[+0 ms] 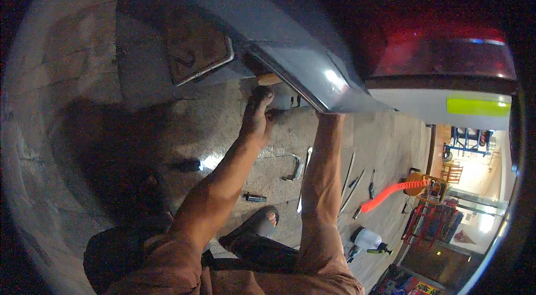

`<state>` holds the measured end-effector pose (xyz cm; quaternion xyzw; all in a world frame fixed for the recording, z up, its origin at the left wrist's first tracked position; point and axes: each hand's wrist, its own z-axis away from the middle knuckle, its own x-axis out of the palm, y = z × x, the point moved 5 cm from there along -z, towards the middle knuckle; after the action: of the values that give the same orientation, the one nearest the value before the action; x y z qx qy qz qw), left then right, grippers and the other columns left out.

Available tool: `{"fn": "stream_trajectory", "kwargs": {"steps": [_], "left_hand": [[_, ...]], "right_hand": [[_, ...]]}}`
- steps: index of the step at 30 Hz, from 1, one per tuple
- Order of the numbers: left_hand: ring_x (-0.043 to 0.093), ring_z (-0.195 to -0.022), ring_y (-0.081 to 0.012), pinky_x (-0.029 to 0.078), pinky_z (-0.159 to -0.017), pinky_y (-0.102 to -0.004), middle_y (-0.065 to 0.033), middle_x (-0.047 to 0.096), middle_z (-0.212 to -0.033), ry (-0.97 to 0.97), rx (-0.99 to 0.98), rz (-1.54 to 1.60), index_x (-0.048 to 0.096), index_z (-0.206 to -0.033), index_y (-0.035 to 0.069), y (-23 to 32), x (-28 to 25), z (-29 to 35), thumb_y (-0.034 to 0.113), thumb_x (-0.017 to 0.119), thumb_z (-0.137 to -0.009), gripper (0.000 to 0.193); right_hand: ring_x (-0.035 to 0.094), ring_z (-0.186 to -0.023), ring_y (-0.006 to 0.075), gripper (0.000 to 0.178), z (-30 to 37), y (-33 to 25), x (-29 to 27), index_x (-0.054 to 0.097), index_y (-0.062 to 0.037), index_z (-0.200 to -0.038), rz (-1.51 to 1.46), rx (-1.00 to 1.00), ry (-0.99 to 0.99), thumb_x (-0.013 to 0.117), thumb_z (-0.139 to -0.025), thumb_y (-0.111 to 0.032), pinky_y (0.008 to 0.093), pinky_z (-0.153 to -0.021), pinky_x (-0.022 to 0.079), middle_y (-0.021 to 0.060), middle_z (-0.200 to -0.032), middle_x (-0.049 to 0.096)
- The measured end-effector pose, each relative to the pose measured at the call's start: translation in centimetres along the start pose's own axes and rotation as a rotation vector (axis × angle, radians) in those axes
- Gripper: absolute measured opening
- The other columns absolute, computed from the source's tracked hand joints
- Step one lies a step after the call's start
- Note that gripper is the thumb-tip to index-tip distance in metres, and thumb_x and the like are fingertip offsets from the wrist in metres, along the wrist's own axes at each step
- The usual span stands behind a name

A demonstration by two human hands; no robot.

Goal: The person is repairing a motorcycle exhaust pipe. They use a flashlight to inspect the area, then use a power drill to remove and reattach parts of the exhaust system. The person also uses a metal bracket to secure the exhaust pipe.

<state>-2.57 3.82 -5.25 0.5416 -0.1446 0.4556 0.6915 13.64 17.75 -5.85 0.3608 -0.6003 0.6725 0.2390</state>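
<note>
My left hand [260, 104] is raised below the lower edge of a grey vehicle body panel [312, 74], fingers curled closed. What it grips, if anything, I cannot make out. A tan, rounded piece [269, 79] shows just above the fist, against the dark underside. A pale plate with dark slots [295, 101] is right of this hand. My right hand [330, 116] reaches up to the panel's lower corner; the panel hides its fingers.
A lit flashlight [192, 165], a small dark cylinder [255, 198], a bent metal bar [297, 168] and long rods [348, 180] lie on the floor. Farther right are an orange coiled hose [391, 192] and a white spray bottle [367, 238]. A mud flap [198, 49] hangs left.
</note>
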Motion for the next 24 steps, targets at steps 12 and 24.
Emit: {"fn": "stream_trajectory", "kwargs": {"steps": [12, 24], "left_hand": [[0.051, -0.099, -0.0204, 0.046, -0.078, -0.0379, -0.0023, 0.052, -0.111, -0.078, -0.012, 0.071, 0.050, -0.111, 0.017, -1.0, 1.2, 0.0, 0.028, 0.060, -0.079, 0.036], [0.052, -0.096, -0.0192, 0.046, -0.078, -0.0380, -0.0024, 0.053, -0.103, -0.143, -0.078, 0.153, 0.051, -0.105, 0.015, -3.2, 1.4, 0.0, 0.022, 0.068, -0.075, 0.036]], "right_hand": [[0.047, -0.111, 0.0286, 0.056, -0.2, -1.1, 0.3, 0.044, -0.0073, -0.124, 0.053, 0.029, 0.013, 0.046, -0.087, -0.049, 0.0461, -0.092, 0.041, 0.0101, -0.123, 0.047], [0.047, -0.111, 0.0281, 0.055, 0.0, -3.9, -0.6, 0.044, -0.0079, -0.124, 0.191, 0.062, 0.084, 0.046, -0.087, -0.049, 0.0454, -0.092, 0.041, 0.0097, -0.122, 0.048]]}}
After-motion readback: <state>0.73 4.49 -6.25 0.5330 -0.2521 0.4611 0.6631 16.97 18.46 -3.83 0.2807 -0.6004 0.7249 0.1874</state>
